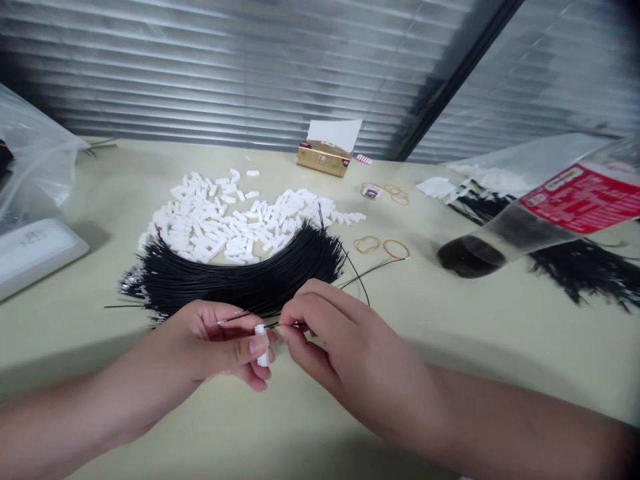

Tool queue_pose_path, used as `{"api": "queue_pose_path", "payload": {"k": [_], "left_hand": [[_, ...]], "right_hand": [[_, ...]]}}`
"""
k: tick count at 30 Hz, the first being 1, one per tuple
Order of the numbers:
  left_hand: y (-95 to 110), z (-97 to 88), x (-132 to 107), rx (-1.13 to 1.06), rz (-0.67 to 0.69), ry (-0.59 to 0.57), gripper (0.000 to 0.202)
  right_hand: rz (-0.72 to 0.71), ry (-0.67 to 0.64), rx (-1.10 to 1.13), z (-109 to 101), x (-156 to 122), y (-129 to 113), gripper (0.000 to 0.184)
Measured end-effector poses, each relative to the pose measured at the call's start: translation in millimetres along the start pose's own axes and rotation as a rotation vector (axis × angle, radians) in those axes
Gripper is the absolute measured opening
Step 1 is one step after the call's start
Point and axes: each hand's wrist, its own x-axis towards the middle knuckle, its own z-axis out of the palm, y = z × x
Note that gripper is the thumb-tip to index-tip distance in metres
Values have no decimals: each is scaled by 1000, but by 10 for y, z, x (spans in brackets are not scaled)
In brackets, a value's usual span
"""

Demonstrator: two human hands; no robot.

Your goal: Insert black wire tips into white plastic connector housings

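My left hand (225, 343) pinches a small white connector housing (262, 345) between thumb and fingers. A loose black wire with a metal terminal (231, 319) also lies across its fingers. Close on the right, my right hand (330, 333) pinches a thin black wire (273, 325), whose end meets the upper part of the housing. Whether that end sits inside the housing I cannot tell. Just beyond both hands lies a thick bundle of black wires (240, 277) with metal terminals at its ends. Behind the bundle spreads a heap of white connector housings (200, 223).
A bottle of dark drink (540, 213) lies on its side at the right, near more black wires (580, 267). Rubber bands (397, 249) and a gold box (323, 159) are farther back. On the left are a white box (40, 253) and a clear plastic bag (45, 153).
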Motion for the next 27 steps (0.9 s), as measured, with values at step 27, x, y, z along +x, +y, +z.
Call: {"api": "queue_pose_path", "payload": {"k": [27], "left_hand": [[8,-13,6,-7,-8,-58,16]], "right_hand": [[-107,61,-50,7,-17,2,19]]}}
